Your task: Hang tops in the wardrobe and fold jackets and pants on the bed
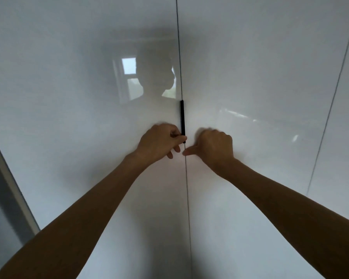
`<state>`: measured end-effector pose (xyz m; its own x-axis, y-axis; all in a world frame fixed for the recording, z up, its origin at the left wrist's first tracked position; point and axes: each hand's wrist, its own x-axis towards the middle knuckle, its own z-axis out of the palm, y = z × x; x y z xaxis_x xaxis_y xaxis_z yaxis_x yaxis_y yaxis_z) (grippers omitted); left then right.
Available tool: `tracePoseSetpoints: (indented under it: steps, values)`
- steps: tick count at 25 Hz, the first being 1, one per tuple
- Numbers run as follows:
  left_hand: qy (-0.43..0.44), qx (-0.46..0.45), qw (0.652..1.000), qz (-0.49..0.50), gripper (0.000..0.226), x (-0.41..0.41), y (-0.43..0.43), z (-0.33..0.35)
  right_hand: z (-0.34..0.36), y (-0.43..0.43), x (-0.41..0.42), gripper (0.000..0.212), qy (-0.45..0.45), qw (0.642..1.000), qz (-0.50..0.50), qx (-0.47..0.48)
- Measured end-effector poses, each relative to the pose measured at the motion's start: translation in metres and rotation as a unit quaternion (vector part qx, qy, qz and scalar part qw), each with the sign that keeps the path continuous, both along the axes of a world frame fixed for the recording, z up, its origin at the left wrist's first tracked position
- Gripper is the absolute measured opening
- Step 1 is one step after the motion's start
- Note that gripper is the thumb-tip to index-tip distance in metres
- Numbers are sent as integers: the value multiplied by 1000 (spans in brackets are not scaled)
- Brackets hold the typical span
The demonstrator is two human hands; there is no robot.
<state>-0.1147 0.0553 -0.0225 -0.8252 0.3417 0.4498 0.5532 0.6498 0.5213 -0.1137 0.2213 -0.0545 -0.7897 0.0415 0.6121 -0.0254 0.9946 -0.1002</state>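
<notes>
The glossy white wardrobe (89, 148) fills the view with its doors closed. Its slim black bar handle (182, 115) runs vertically along the centre seam. The left hand (159, 141) pinches the handle's lower end with curled fingers. The right hand (214, 147), just right of the seam, is fisted against the door, thumb pointing left. A grey frame (6, 188) edges the left.

Nothing to read here, honestly. The glossy white wardrobe doors (250, 81) carry no lettering, sticker or number, and the slim black handle (182, 115) on the seam between them has no brand mark I can make out. The reflections in the gloss are too hazy to show any writing either.
</notes>
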Motion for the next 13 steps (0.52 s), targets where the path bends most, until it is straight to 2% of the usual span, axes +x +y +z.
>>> tracePoseSetpoints:
  steps: [6, 9, 13]
  values:
    - [0, 1, 1000, 4, 17, -1, 1, -1, 3, 5, -7, 62, -15, 1000, 15, 8]
    - [-3, -38, 999, 18, 15, 8, -1, -1, 8, 7, -5, 58, -29, 999, 23, 0]
    - [-87, -105, 991, -11, 16, 31, -2, -18, -3, 23, 9, 33, -140, 981, 121, -51]
